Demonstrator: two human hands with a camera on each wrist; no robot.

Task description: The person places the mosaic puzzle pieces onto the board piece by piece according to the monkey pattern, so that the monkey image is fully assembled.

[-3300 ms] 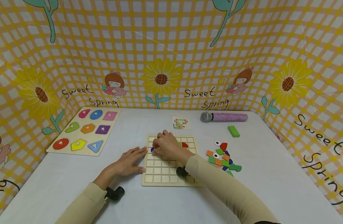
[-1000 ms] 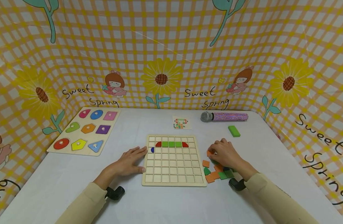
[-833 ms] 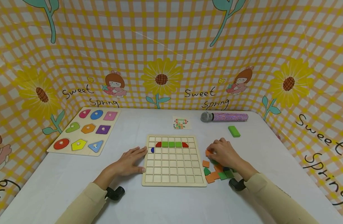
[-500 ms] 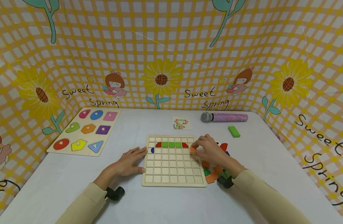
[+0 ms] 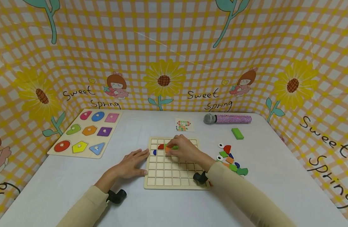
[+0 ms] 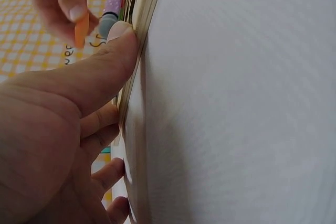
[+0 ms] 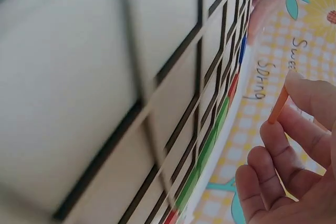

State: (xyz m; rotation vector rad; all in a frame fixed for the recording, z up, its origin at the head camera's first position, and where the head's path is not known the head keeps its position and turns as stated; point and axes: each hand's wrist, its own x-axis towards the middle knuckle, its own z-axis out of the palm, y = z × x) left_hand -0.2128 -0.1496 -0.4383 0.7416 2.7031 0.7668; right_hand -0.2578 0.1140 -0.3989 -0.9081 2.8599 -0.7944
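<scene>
Over the upper part of a wooden grid board (image 5: pixel 159 173), my right hand (image 5: pixel 185 149) pinches an orange square tile (image 5: pixel 168 149) between thumb and fingertips. In the right wrist view the orange tile (image 7: pixel 279 105) shows edge-on, apart from the grid. My left hand (image 5: pixel 131 164) rests at the board's left edge, fingers extended, thumb and fingertips touching its side in the left wrist view. A red quarter-round piece (image 5: pixel 161 147) and green squares (image 7: pixel 202 160) sit in one row of cells. A blue half-round piece (image 5: pixel 155 152) lies in the row below, at the left.
Loose coloured pieces (image 5: pixel 230 160), with two eye pieces among them, lie right of the board, partly behind the right forearm. Behind it is a small pattern card (image 5: pixel 184 125). A microphone (image 5: pixel 227 119), a green block (image 5: pixel 237 133) and a knobbed shape puzzle (image 5: pixel 84 133) stand around.
My right hand has picked the orange tile from the pile and carried it left over the board. Earlier it set down the blue piece. The left hand has stayed put.
</scene>
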